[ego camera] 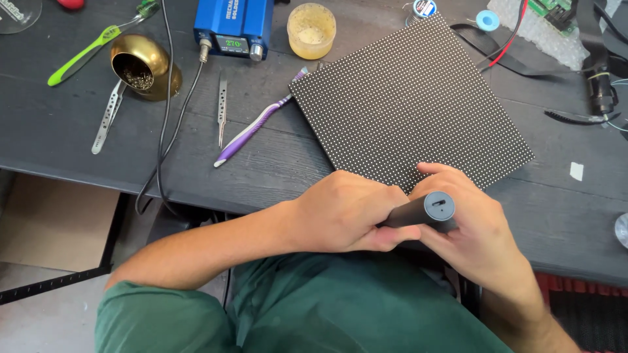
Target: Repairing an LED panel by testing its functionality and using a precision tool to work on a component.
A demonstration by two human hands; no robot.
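Both hands meet at about 6 o'clock in the head view, at the near edge of the dark counter (59,137). The left hand (343,212) is clenched around the body of a dark grey cylindrical tool (422,211), and the right hand (474,229) grasps the same tool from the other side, fingers wrapped under its flat end, which shows a small slot. The tool lies tilted, its flat end towards 3 o'clock, just over the near corner of a square black LED matrix panel (409,101) that lies flat on the counter and reaches up towards 12 o'clock. At 9 o'clock from the panel lies a purple toothbrush (255,127), its head touching the panel's corner. Further towards 10 o'clock lie metal tweezers (222,108), a brass tip-cleaner holder (144,65) and a blue soldering station (232,26). A round yellowish flux tub (311,29) stands at 12 o'clock
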